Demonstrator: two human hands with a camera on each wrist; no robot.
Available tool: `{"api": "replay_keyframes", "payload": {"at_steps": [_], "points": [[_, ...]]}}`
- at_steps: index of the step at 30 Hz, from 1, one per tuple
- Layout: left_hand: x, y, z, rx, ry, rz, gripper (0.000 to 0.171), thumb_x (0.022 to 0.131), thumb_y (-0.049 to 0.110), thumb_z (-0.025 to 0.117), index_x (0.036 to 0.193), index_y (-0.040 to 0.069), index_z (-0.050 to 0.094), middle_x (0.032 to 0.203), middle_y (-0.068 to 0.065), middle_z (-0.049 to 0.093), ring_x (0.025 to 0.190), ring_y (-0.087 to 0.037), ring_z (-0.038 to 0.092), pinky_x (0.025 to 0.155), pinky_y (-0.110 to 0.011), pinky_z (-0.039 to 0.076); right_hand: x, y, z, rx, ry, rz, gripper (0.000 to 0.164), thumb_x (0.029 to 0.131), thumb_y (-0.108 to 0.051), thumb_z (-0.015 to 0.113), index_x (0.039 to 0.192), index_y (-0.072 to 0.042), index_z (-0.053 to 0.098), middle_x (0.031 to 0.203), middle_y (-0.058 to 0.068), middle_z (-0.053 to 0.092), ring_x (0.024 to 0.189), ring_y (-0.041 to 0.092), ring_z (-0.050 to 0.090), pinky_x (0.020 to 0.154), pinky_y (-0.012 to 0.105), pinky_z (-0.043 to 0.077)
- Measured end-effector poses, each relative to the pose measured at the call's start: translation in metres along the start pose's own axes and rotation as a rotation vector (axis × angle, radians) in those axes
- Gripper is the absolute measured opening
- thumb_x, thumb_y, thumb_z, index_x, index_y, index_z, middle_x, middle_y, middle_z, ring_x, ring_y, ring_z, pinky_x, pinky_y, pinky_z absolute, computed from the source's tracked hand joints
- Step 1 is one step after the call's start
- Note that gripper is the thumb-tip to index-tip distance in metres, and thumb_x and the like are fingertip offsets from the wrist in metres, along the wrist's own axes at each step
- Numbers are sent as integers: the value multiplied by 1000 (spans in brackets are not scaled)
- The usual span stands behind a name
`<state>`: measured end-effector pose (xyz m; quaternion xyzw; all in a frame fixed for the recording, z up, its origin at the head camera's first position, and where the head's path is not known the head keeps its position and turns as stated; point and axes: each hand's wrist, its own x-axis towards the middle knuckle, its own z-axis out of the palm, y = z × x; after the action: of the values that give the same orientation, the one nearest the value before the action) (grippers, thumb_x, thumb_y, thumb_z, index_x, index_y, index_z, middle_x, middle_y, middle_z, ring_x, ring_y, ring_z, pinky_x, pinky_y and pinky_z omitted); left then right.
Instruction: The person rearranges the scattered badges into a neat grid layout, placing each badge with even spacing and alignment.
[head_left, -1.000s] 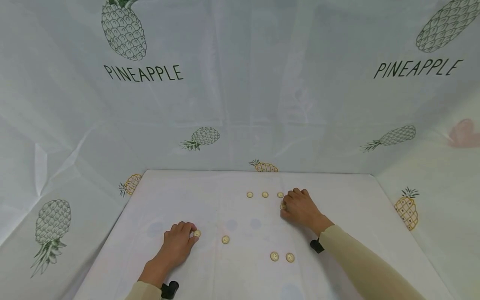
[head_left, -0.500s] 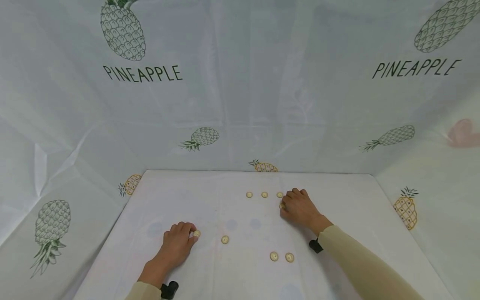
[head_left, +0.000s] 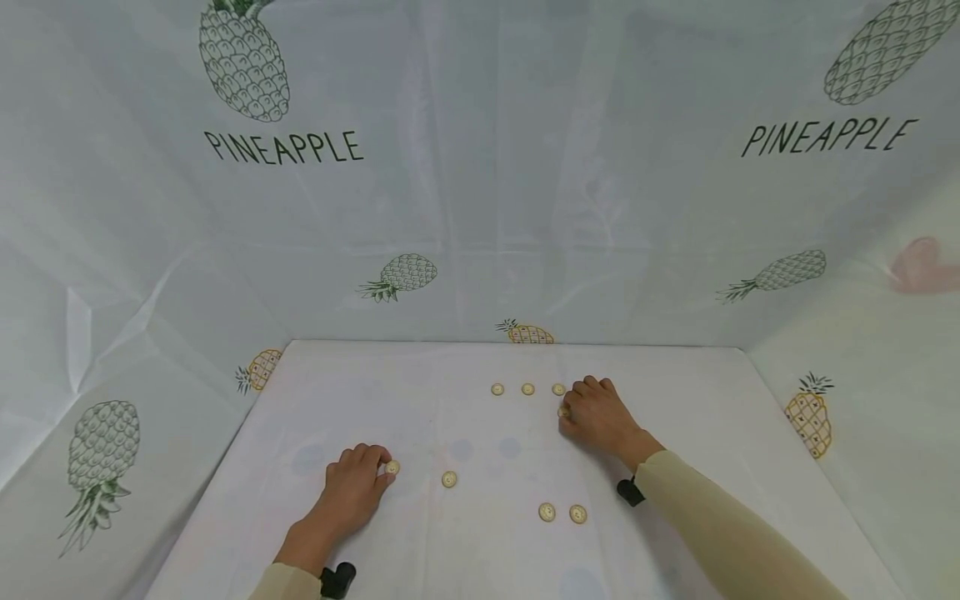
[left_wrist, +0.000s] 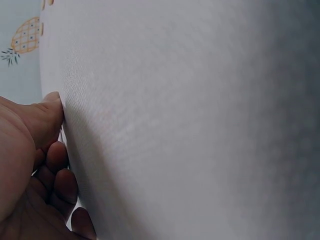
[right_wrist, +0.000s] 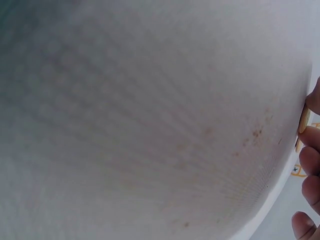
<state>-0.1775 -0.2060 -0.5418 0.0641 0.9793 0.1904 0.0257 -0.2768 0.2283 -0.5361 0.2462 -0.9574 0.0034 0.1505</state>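
Pale wooden-looking round buttons lie on a white cloth. My left hand point(head_left: 354, 483) rests low on the cloth at left, thumb and forefinger pinching a button point(head_left: 393, 467) by its edge. In the left wrist view the thumb point(left_wrist: 52, 107) hides that button. Farther back at right, my right hand point(head_left: 597, 415) pinches another button point(head_left: 564, 412) between thumb and forefinger. The right wrist view shows this button point(right_wrist: 304, 118) edge-on between the fingertips. Just behind it lies the right end button point(head_left: 558, 389) of a row of three, close to the right knuckles.
Two more row buttons, one at left point(head_left: 497, 389) and one in the middle point(head_left: 528, 389), lie at the back. A single button point(head_left: 449, 479) sits between the hands. Nearer the front are two buttons side by side point(head_left: 547, 512). Pineapple-printed cloth point(head_left: 480, 208) walls the table's back and sides.
Both hands keep their pinch and their places among the buttons. Only the head view has shifted very slightly.
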Motion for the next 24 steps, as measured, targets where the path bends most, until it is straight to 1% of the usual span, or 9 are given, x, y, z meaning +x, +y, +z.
{"api": "replay_keyframes", "payload": {"at_steps": [12, 19, 24], "points": [[1, 0, 0, -8, 0, -1, 22, 100, 19, 73, 118, 12, 63, 113, -4, 62, 109, -28, 56, 95, -59, 43, 1, 0, 1, -14, -17, 2, 18, 89, -31, 76, 88, -14, 70, 88, -1, 64, 85, 21, 49, 81, 42, 41], [2, 0, 0, -15, -1, -2, 22, 100, 19, 73, 118, 12, 63, 113, -4, 62, 109, -27, 56, 96, -59, 42, 1, 0, -1, -26, -25, 9, 21, 90, -34, 76, 91, -14, 71, 90, -1, 65, 85, 20, 48, 80, 42, 41], [2, 0, 2, -19, 3, -10, 22, 99, 19, 74, 118, 12, 63, 113, -4, 62, 110, -27, 55, 96, -58, 42, 1, 0, 1, -26, -8, 3, 19, 89, -32, 76, 90, -13, 71, 89, 0, 65, 85, 21, 49, 79, 42, 41]]}}
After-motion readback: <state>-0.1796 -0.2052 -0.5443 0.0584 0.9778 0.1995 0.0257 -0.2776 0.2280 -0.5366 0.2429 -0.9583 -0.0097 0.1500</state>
